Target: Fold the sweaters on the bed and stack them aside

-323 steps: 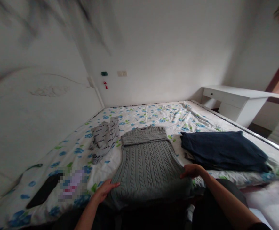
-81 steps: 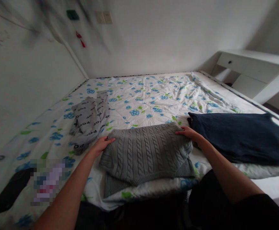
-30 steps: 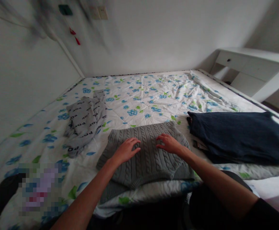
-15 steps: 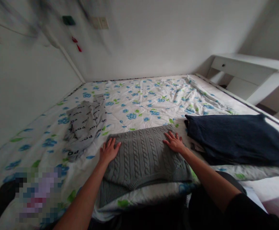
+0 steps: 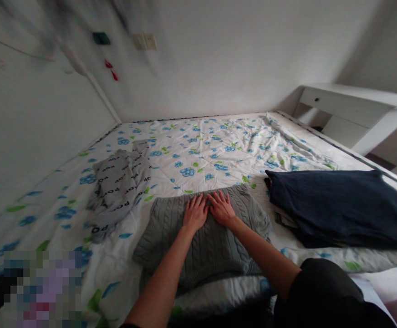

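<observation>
A grey cable-knit sweater (image 5: pixel 219 248) lies folded at the near edge of the bed, its ribbed hem toward me. My left hand (image 5: pixel 196 213) rests flat on the upper middle of the knit, fingers stretched out. Right beside it, my right hand (image 5: pixel 221 208) lies on the same sweater, palm down and fingers extended. The two hands nearly touch at the thumbs. Neither one grips the fabric.
Left of the sweater lies a crumpled grey garment with black lettering (image 5: pixel 119 182). A stack topped by dark navy cloth (image 5: pixel 335 207) sits at the right. The flowered bedsheet (image 5: pixel 198 150) spreads beneath them. Beyond the bed stands a white desk (image 5: pixel 348 107).
Both hands have moved inward from the sweater's two sides to its middle and now lie side by side. The sweater's surface has shifted and creased a little. The view has tilted slightly.
</observation>
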`<control>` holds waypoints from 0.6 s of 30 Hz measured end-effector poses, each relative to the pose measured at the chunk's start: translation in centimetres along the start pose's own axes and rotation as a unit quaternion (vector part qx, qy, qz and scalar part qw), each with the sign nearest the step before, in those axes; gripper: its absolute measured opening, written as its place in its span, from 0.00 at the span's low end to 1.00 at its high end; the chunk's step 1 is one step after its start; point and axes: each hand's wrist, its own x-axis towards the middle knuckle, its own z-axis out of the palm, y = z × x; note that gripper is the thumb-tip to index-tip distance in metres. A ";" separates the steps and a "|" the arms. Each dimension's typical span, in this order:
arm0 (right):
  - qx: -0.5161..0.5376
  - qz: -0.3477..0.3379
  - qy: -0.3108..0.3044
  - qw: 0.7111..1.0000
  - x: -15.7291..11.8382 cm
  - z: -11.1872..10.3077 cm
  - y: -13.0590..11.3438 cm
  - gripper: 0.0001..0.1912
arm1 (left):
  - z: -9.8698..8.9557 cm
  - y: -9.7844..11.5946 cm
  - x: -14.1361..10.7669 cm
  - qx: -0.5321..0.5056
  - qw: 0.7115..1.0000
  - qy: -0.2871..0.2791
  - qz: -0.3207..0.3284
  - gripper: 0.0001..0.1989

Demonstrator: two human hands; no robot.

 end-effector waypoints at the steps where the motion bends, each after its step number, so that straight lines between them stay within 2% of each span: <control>1: 0.001 0.006 -0.009 1.000 0.3 0.1 0.5 0.36 | 0.2 -0.6 0.3 0.005 1.000 -0.015 -0.017 0.32; 3: -0.002 0.025 -0.018 1.000 0.4 -0.2 2.8 0.37 | 0.1 -2.9 0.6 0.017 0.998 -0.025 -0.050 0.34; 7: -0.029 0.086 -0.019 0.996 -0.7 -1.8 8.9 0.39 | -1.5 -9.6 0.2 0.049 0.990 -0.044 -0.124 0.38; 10: -0.031 0.134 -0.039 0.990 -1.4 -2.9 11.6 0.39 | -2.8 -13.3 -0.7 0.063 0.982 -0.071 -0.163 0.39; 13: -0.018 0.173 -0.064 0.983 -2.2 -3.5 12.4 0.40 | -3.8 -14.6 -2.3 0.055 0.973 -0.096 -0.200 0.40; 18: -0.035 0.190 -0.086 0.977 -5.8 -3.6 12.4 0.42 | -5.1 -13.9 -7.9 0.055 0.960 -0.118 -0.248 0.42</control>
